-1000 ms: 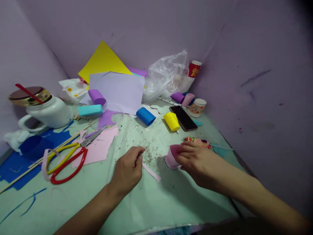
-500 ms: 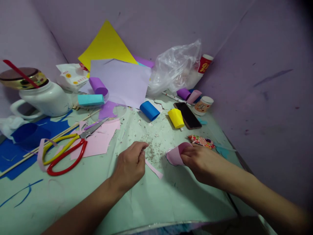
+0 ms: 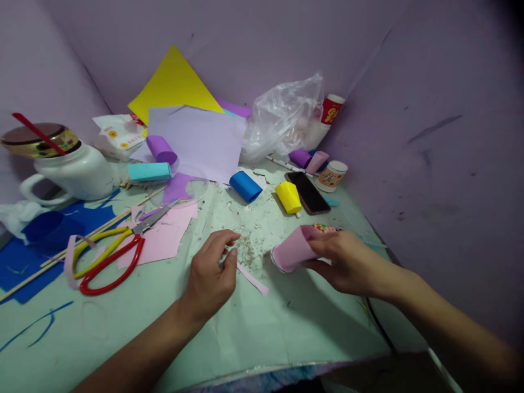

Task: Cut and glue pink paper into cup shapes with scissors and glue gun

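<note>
My right hand [image 3: 346, 262] grips a rolled pink paper cup [image 3: 291, 250], tilted on its side just above the pale green table [image 3: 262, 327], its open end facing left. My left hand [image 3: 213, 273] rests on the table with fingers curled, thumb and forefinger pinched near the end of a thin pink paper strip [image 3: 251, 278]. Whether it grips the strip is unclear. Paper crumbs [image 3: 249, 248] lie between the hands.
Red-and-yellow scissors [image 3: 110, 259] lie on pink paper at left. Rolled blue [image 3: 244, 186], yellow [image 3: 289, 197] and purple [image 3: 161, 149] paper cups, a phone [image 3: 308, 192], a plastic bag [image 3: 284, 120], paper sheets and a white jug [image 3: 69, 169] crowd the back. Walls close in behind and right.
My right hand has lifted the pink cup off the table and tipped it sideways. My left hand has loosened slightly near the strip.
</note>
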Tool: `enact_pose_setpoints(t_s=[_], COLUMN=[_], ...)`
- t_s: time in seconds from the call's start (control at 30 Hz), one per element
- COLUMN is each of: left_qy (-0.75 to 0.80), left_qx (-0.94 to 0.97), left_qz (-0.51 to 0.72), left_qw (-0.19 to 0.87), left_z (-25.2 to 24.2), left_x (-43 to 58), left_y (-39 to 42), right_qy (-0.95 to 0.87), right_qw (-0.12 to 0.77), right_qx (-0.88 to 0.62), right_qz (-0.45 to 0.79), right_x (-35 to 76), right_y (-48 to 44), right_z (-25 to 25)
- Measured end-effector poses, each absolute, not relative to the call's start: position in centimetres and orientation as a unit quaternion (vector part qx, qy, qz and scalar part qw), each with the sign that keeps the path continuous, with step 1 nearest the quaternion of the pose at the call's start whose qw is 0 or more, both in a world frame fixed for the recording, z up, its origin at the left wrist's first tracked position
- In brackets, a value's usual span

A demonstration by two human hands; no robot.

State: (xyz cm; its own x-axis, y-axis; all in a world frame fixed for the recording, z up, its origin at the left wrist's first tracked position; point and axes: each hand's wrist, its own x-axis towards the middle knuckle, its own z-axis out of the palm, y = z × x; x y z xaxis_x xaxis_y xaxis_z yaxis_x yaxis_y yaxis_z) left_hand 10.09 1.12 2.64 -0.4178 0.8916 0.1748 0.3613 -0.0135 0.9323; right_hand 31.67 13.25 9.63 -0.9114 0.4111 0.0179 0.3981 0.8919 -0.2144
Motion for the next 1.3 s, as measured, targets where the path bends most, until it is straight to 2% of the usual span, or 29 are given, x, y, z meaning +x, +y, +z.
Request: enact_pose_setpoints(t_s=[0.13, 0.2, 0.3, 0.37, 0.47, 0.57, 0.87, 1.07, 1.3], left_qy=[0.607, 0.563, 0.458, 0.397, 0.389, 0.389, 0.38, 0.396, 0.443], left_qx=[0.408, 0.367, 0.195, 0.083, 0.045, 0.037, 0.014, 0.035, 0.076], left_qz=[0.569, 0.578, 0.602, 0.61, 0.622, 0.635, 0.649, 0.646, 0.637], left_qw=[0.376, 0.463, 0.625, 0.681, 0.678, 0.667, 0.659, 0.652, 0.626], left_z=[4.2, 4.9, 5.6, 5.6, 5.2, 4.9, 5.4, 5.3, 5.5], left_x=[10.5, 10.8, 11.3, 11.4, 11.4, 11.3, 11.2, 10.8, 9.2], left_y=[1.0, 1.0, 1.1, 1.2, 1.2, 1.2, 1.0, 1.2, 1.6], right_qy=[-0.894, -0.878, -0.878, -0.893, -0.917, -0.935, -0.944, -0.956, -0.963], right_qw=[0.178, 0.219, 0.251, 0.276, 0.281, 0.262, 0.298, 0.243, 0.221], right_qx=[-0.243, -0.238, -0.188, -0.127, -0.072, -0.072, -0.05, -0.047, -0.038], right_qz=[0.33, 0.352, 0.362, 0.332, 0.274, 0.227, 0.132, 0.157, 0.15], right_x=[31.5, 30.7, 29.1, 28.1, 26.9, 26.0, 24.7, 25.3, 26.2], right_y=[13.0, 12.1, 10.0, 8.4, 6.8, 6.3, 6.0, 6.9, 8.7], right_z=[9.5, 8.7, 7.4, 7.0, 6.9, 7.0, 6.2, 7.2, 9.1])
